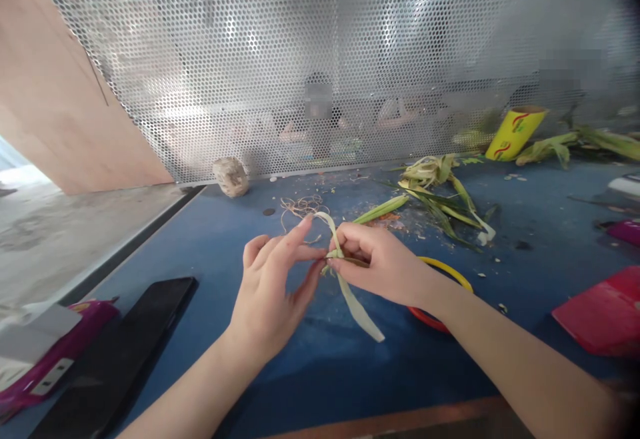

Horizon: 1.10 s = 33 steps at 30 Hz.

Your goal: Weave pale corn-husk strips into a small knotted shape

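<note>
Both hands meet over the blue table (pixel 310 372), pinching a pale green leaf strip (pixel 357 305). My left hand (pixel 273 285) has its fingertips pressed on the strip's upper loop near the middle. My right hand (pixel 380 262) is closed on the same strip from the right, where it crosses a small knot. The strip's loose end hangs down toward me. A yellow and red ring (pixel 443 292) lies under my right wrist.
A heap of green and yellow leaves (pixel 440 192) lies behind the hands, thin fibres (pixel 300 207) beside it. A black phone (pixel 115 359) and a magenta case (pixel 50 359) sit at left, a red object (pixel 600 309) at right. A perforated metal screen (pixel 320 72) walls the back.
</note>
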Available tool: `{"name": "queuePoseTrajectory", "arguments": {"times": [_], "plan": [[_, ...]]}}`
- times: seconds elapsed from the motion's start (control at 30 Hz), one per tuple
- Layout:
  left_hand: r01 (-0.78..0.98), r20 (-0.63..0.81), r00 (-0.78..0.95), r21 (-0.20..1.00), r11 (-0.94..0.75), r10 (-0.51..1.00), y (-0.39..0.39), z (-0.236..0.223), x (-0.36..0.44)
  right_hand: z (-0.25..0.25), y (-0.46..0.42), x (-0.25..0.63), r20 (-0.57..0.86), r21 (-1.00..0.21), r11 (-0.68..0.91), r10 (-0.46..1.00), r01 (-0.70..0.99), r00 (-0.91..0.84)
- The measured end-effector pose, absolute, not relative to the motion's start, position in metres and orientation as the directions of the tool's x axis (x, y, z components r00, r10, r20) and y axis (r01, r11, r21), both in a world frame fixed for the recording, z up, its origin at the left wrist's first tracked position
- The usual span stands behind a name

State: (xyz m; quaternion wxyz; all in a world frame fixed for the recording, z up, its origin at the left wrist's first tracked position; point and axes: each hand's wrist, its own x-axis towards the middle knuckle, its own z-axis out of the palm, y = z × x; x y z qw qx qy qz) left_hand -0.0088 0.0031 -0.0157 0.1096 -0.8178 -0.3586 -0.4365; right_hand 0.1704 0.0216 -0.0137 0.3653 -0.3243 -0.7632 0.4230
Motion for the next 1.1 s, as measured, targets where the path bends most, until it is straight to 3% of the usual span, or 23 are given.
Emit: {"name": "queuePoseTrajectory", "arguments": {"times": [0.17, 0.4, 0.63, 0.87, 0.93, 1.1], "plan": [[0.689, 0.8, 0.403, 0.056, -0.723, 0.445, 0.005, -0.018, -0.01, -0.014, 0.02, 0.169, 0.279, -0.872, 0.436, 0.817, 0.222, -0.505], [0.725, 0.807, 0.486, -0.156, -0.671, 0.336, 0.004, -0.014, -0.016, -0.015, 0.022, 0.166, 0.21, -0.967, 0.252, 0.849, 0.022, -0.485], [0.708, 0.797, 0.537, -0.248, -0.661, 0.276, 0.002, -0.015, -0.022, -0.016, 0.027, 0.164, 0.145, -0.989, 0.115, 0.86, -0.092, -0.49], [0.76, 0.854, 0.335, 0.005, -0.65, 0.399, -0.004, -0.015, -0.007, -0.015, 0.025, 0.164, 0.178, -0.979, 0.087, 0.806, -0.184, -0.564], [0.725, 0.829, 0.346, 0.061, -0.686, 0.439, -0.007, -0.015, -0.004, -0.015, 0.025, 0.164, 0.184, -0.973, 0.071, 0.818, -0.222, -0.544], [0.545, 0.679, 0.373, 0.391, -0.742, 0.632, -0.009, -0.02, -0.004, -0.013, 0.025, 0.163, 0.165, -0.955, -0.002, 0.828, -0.297, -0.537]]}}
